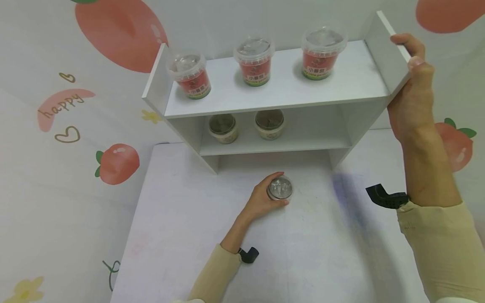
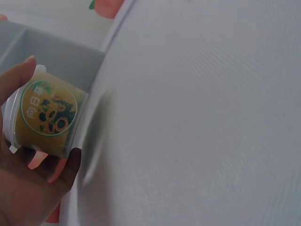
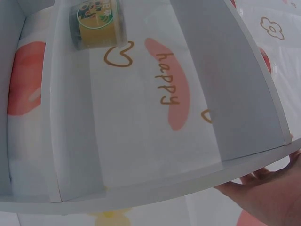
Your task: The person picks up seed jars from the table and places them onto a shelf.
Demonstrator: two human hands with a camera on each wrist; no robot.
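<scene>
My left hand (image 1: 262,199) grips a small plastic cup (image 1: 281,187) in front of the shelf, thumb and fingers round its sides, lid up. The left wrist view shows that cup's yellow label with a sunflower picture (image 2: 49,114). At the upper right, my right hand (image 1: 418,90) holds the side panel of a white two-tier shelf (image 1: 284,82), fingers over its edge. In the right wrist view, part of the right hand (image 3: 270,193) shows beside the shelf's edge. Two lidded cups, one left (image 1: 223,128) and one nearer the middle (image 1: 270,125), stand on the lower tier.
Three red-labelled cups with clear lids stand on the upper tier: left (image 1: 194,80), middle (image 1: 255,63) and right (image 1: 321,54). The shelf stands at the back of a white table (image 1: 303,252). Walls printed with fruit and hearts rise behind and at the left.
</scene>
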